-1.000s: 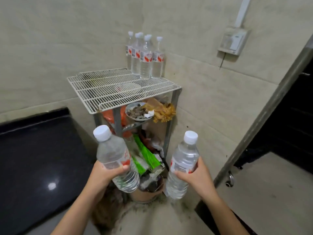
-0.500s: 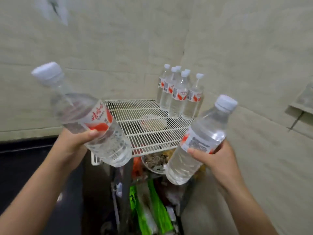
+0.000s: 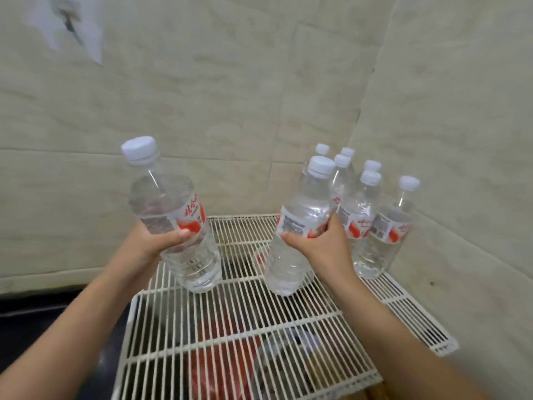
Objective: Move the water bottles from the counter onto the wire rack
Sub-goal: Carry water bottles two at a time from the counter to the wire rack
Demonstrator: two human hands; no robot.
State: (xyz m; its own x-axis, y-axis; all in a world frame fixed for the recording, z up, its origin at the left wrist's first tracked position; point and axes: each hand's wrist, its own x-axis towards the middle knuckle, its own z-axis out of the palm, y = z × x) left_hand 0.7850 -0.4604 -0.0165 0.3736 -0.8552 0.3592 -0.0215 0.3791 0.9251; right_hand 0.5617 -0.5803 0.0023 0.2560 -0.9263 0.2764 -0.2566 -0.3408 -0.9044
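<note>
My left hand (image 3: 153, 243) grips a clear water bottle (image 3: 173, 220) with a white cap and red label, tilted left, its base over the white wire rack (image 3: 236, 321). My right hand (image 3: 323, 243) holds a second such bottle (image 3: 300, 226), nearly upright, its base just above or touching the rack's middle; I cannot tell which. Several more bottles (image 3: 366, 223) stand grouped in the rack's far right corner, right beside the bottle in my right hand.
Tiled walls (image 3: 202, 116) close off the rack at the back and the right. A dark counter (image 3: 43, 327) lies low at the left. Red and grey items (image 3: 225, 359) show through the wires on a lower shelf.
I have come closer and look down more steeply. Both hands carried their bottles forward over the rack top; the right bottle now sits next to the corner group.
</note>
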